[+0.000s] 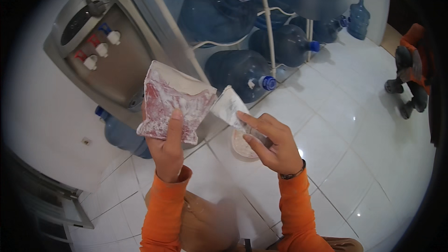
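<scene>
My left hand (167, 156) holds up a flat, squarish red piece (170, 102), thumb across its face and fingers behind it. White paste or powder is smeared over this piece, thickest along the upper edge. My right hand (277, 147) pinches a thin, whitish-grey flat scraper (229, 107) between thumb and fingers. The scraper's tip lies close to the right edge of the red piece; whether they touch, I cannot tell. Below the right fingers, partly hidden, is a small round tub (242, 145) with off-white material in it.
A grey water dispenser (114, 65) stands at the left, with a blue water bottle (122, 133) beside its base. Ahead, a white metal rack (267, 23) holds several large blue bottles. Another person in orange (415, 65) is at the far right. White tiles (345, 126) cover the floor.
</scene>
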Available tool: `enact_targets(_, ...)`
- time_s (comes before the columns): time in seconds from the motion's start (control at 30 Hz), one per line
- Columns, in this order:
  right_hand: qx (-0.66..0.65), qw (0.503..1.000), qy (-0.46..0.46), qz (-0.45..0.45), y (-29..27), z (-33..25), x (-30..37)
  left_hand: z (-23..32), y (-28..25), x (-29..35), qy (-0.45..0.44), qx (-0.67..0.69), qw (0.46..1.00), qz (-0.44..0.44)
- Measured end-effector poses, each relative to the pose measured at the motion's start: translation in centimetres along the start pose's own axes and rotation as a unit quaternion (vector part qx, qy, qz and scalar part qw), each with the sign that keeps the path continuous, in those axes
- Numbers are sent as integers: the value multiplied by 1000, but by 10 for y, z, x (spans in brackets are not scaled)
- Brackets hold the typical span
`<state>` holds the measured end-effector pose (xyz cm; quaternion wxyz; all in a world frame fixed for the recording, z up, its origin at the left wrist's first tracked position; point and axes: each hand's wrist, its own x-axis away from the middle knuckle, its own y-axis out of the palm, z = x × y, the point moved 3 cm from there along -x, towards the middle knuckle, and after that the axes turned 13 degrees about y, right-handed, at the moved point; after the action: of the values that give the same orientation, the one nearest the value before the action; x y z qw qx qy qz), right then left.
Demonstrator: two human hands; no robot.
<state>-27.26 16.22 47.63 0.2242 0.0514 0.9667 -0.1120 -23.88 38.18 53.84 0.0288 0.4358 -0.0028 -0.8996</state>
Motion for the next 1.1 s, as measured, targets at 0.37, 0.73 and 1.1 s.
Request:
enact_targets(0.37,30,993,-83,74,10,-46,18,61,13,20,101,-74,992,-8)
enact_targets(0.73,-49,977,-112,174,-8,-68,4,25,31,39,20,-34,985,-169)
enact_targets(1.1,47,994,-33,91,13,-31,21,-1,10,14,23,49,999,-3)
